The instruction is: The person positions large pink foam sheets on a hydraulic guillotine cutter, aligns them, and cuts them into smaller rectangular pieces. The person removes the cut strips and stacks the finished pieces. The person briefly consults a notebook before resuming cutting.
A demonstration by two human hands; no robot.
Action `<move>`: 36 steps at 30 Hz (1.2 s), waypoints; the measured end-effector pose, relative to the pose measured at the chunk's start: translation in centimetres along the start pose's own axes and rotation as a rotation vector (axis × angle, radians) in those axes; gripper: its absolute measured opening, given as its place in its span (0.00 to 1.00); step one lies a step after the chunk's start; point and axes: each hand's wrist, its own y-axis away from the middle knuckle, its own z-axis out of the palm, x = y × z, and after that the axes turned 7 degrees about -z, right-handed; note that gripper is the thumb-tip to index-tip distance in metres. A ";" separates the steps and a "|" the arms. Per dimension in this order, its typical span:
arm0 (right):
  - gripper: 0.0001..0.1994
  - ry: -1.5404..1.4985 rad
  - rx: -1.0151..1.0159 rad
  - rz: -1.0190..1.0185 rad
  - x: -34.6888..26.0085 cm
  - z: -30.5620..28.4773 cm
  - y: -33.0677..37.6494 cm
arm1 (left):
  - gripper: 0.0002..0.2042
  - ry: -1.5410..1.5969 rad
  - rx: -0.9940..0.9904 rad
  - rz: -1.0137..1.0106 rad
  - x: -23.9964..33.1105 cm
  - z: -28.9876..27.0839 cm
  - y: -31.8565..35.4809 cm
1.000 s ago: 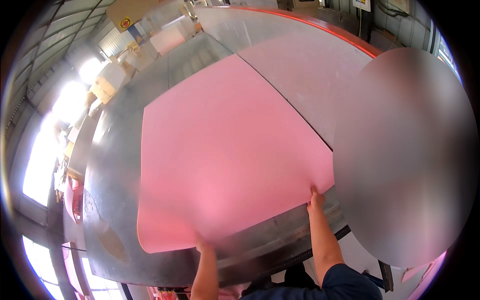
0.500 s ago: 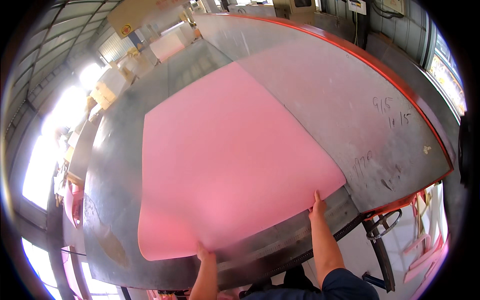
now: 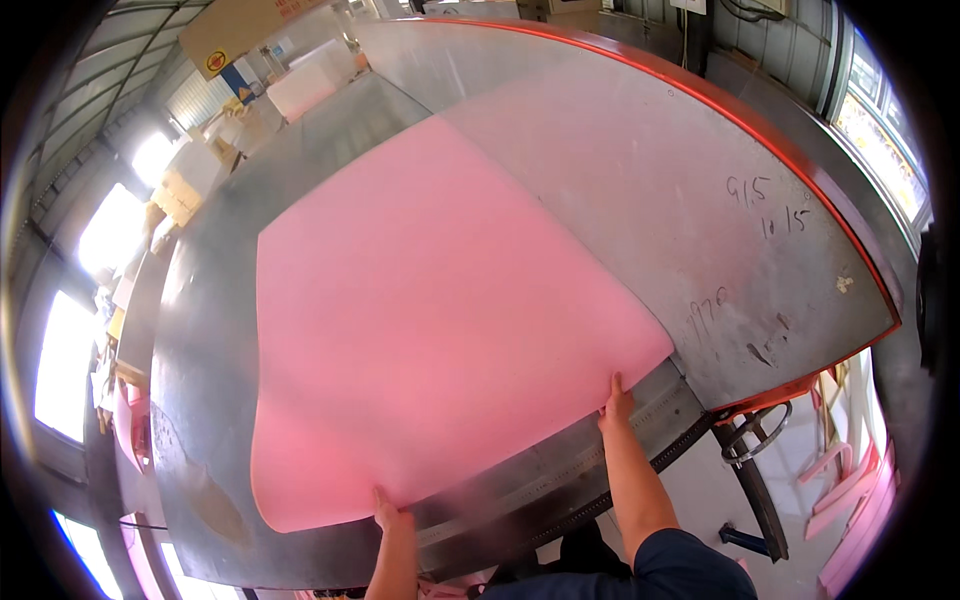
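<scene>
A large pink sheet (image 3: 430, 300), smooth and apparently foam, lies across the grey metal tabletop. My left hand (image 3: 388, 510) grips its near edge toward the left, thumb on top and the other fingers hidden below. Further right on that same edge, close to the near right corner, my right hand (image 3: 616, 398) pinches the sheet the same way. The sheet bulges slightly upward by the near left corner. Its right side runs along the foot of a raised grey panel.
The grey panel (image 3: 620, 180), marked with handwriting, has a red rim (image 3: 740, 115). A handwheel (image 3: 757, 432) sits below the table's near right corner. Pink offcuts (image 3: 850, 490) lie on the floor at right. Stacked boards and blocks (image 3: 180, 185) stand beyond the left edge.
The whole view has shifted, so table, sheet and hands all appear a little further left. Both hands keep their hold on the near edge; the sheet's place on the table looks much the same.
</scene>
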 end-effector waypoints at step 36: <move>0.18 0.972 -0.305 -0.916 -6.5 -1.8 9.0 | 0.15 -1.209 -0.428 0.477 -2.9 5.7 15.7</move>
